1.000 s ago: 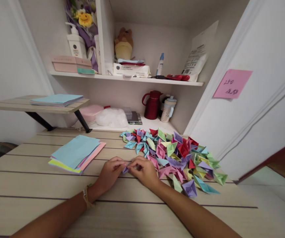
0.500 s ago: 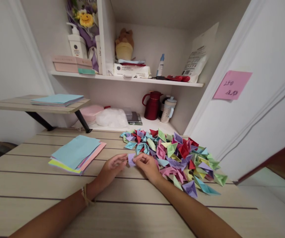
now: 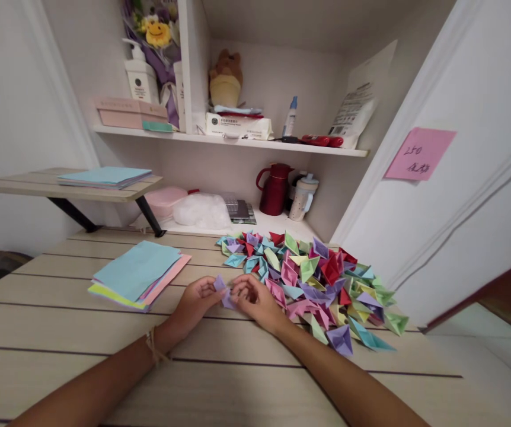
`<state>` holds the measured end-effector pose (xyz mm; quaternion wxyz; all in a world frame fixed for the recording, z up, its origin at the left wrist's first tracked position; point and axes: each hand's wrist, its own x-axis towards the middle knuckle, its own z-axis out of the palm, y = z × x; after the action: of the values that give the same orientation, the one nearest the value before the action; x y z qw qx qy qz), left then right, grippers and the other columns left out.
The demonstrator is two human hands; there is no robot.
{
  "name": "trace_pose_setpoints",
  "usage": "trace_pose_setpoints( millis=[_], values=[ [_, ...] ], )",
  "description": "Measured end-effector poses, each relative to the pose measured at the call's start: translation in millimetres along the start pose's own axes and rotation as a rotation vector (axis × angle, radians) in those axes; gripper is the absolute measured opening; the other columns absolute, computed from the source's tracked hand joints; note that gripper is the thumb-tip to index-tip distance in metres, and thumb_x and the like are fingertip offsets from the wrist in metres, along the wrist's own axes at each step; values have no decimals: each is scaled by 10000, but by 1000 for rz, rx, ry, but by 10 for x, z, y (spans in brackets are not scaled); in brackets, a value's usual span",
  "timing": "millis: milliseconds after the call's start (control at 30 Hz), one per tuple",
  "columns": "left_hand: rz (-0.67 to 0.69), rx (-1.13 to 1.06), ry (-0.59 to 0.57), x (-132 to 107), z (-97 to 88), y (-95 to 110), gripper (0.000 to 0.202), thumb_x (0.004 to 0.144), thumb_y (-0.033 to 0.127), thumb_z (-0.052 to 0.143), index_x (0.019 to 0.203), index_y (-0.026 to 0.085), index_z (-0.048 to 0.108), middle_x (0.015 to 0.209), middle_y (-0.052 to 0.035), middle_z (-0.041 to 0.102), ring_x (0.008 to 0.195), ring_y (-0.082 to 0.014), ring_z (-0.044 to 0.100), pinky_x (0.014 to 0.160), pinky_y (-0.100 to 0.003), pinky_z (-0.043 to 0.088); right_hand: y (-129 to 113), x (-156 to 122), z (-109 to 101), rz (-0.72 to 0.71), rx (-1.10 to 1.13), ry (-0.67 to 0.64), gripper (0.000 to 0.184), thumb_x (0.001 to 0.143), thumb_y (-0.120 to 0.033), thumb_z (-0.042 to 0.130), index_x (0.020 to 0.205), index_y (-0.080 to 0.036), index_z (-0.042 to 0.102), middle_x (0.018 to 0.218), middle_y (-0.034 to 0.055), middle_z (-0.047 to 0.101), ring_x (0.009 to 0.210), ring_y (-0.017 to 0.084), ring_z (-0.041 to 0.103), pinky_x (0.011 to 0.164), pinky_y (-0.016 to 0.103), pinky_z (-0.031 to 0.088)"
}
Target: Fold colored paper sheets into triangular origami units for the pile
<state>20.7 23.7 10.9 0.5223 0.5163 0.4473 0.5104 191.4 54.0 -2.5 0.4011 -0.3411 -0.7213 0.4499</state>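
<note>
- The purple piece (image 3: 222,290) sits just above the table (image 3: 246,350), near centre, between both hands.
- The left hand (image 3: 195,302) pinches its left edge with the fingertips.
- The right hand (image 3: 255,298) pinches its right side; both hands are equally close.
- Its long axis runs roughly far to near, slightly tilted.
- The pile (image 3: 322,279) lies just right of the hands; the sheets (image 3: 140,274) lie left, apart.

Two bare forearms, coming in from 7 and 5 o'clock. Left hand (image 3: 195,299): thin pale cord bracelet (image 3: 153,349) round the wrist, a few strands, knotted, short loose ends poking out at its 6 o'clock side. Right hand (image 3: 255,299): bare from fingers to frame edge.
</note>
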Motion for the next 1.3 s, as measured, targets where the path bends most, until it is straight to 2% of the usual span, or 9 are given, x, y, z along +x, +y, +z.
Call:
trace_pose_setpoints(
  millis=[200, 400, 533, 667, 767, 933, 1033, 1133, 1300],
  values=[
    [25, 2, 1, -28, 35, 17, 183, 638, 261, 683, 730, 162, 560, 643, 9, 624, 639, -139, 600, 627, -244, 476, 7, -11, 23, 35, -179, -65, 234, 699, -388, 637, 754, -162, 660, 616, -8, 587, 521, 95, 455, 468, 194, 315],
    [113, 175, 98, 5, -27, -75, 170, 674, 297, 640, 746, 146, 664, 753, -53, 686, 753, -187, 613, 705, -271, 470, 53, 10, -7, 26, -111, -28, 232, 681, -377, 655, 742, -153, 664, 564, -24, 540, 490, 82, 412, 434, 184, 282],
    [93, 229, 139, 11, -50, -61, 189, 664, 331, 645, 705, 150, 681, 700, -43, 691, 679, -182, 610, 657, -266, 468, 54, 17, -13, 15, -55, -20, 240, 680, -394, 653, 669, -155, 651, 468, -45, 454, 421, 71, 356, 384, 185, 226],
    [46, 155, 146, 25, -47, -37, 249, 664, 388, 638, 680, 140, 659, 635, -45, 674, 614, -175, 610, 596, -262, 474, 6, -19, -3, -49, -48, -7, 247, 799, -369, 522, 911, -175, 627, 591, -8, 567, 462, 100, 450, 426, 198, 326],
    [22, 24, 107, 52, -55, -36, 325, 689, 426, 604, 795, 121, 646, 697, -69, 680, 642, -177, 630, 622, -279, 493, -16, -56, 9, -128, -139, 47, 310, 827, -328, 488, 1106, -197, 518, 672, 1, 598, 521, 118, 504, 493, 218, 384],
    [18, -70, 124, 56, -44, -27, 465, 674, 418, 625, 1035, 137, 540, 742, -42, 660, 606, -153, 636, 610, -276, 503, -21, -79, 28, -235, -325, 30, 189, 777, -322, 574, 916, -195, 592, 669, -2, 591, 562, 125, 514, 521, 217, 374],
    [45, -59, 116, -4, -46, 6, 488, 726, 457, 548, 1100, 151, 474, 805, -61, 651, 601, -158, 641, 606, -297, 506, -23, -95, 36, -283, -363, 103, 156, 791, -325, 558, 843, -190, 615, 727, 26, 617, 629, 148, 542, 572, 237, 399],
    [172, 139, 124, -102, -158, 117, 463, 775, 436, 488, 1146, 166, 430, 889, -88, 639, 659, -171, 640, 624, -315, 502, -48, -126, -13, -291, -424, 285, 179, 817, -333, 518, 849, -192, 623, 788, 45, 635, 643, 156, 556, 615, 254, 412],
    [481, 964, 223, -259, -674, 463, 262, 784, 364, 489, 949, 194, 603, 1023, -95, 616, 948, -236, 568, 880, -359, 398, -190, -103, -341, -169, -601, 645, 291, 822, -412, 470, 926, -193, 629, 804, 52, 649, 624, 176, 550, 592, 274, 378]
  ],
)
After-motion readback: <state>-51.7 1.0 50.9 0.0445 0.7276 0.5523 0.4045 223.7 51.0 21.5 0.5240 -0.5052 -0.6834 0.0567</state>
